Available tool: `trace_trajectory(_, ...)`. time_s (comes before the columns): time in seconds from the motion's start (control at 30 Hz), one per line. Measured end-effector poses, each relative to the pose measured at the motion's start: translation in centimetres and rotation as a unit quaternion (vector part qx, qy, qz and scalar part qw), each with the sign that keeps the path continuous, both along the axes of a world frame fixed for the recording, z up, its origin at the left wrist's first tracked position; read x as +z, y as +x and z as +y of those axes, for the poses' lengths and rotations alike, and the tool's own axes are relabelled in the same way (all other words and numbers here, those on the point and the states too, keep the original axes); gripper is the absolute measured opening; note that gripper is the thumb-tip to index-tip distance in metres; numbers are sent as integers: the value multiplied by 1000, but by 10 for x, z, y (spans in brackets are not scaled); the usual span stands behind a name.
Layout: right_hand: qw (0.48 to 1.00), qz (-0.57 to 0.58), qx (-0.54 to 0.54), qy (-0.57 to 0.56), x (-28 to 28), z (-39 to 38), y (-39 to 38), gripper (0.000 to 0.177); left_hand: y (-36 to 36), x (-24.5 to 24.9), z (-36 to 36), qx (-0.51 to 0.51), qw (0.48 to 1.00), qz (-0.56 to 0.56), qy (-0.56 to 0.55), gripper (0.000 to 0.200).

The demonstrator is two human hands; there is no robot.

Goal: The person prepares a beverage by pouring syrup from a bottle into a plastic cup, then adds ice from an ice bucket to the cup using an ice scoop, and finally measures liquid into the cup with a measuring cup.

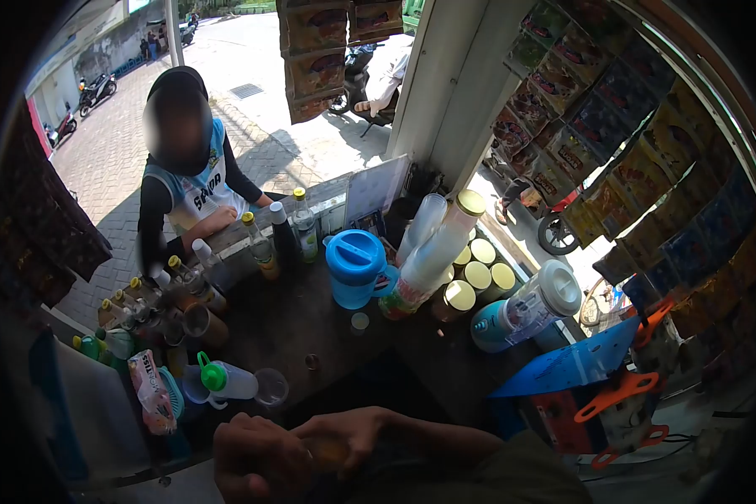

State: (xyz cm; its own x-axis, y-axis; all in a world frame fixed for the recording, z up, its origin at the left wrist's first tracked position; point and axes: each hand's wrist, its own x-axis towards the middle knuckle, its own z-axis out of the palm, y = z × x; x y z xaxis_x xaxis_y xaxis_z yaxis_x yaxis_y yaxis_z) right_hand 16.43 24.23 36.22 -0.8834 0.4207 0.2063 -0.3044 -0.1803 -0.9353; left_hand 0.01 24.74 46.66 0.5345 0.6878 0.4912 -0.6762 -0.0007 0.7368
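Low in the head view, my right hand (pixel 349 427) reaches in from the right and is closed around a small amber-brown container (pixel 329 454). My left hand (pixel 259 458) is curled into a fist at the container's left end. Its fingers hide that end, and shadow makes it hard to see what they grip. Just beyond my hands stand a clear empty cup (pixel 271 387) and a white squeeze bottle with a green cap (pixel 227 380). A small round object (pixel 312 361) lies on the dark counter (pixel 269 340).
A blue lidded pitcher (pixel 354 269), stacked plastic cups (pixel 433 256), yellow-lidded jars (pixel 477 275) and a blender (pixel 527 307) stand across the counter. Several bottles (pixel 260 248) line the far ledge. A person (pixel 195 160) leans there. Sachet strips (pixel 315 55) hang above.
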Motion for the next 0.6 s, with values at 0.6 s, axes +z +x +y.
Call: trace_trajectory(0.6, 901, -97, -405, 118, -33, -4, -5, 40, 23, -47, -11, 326, 924, 197, -44, 55)
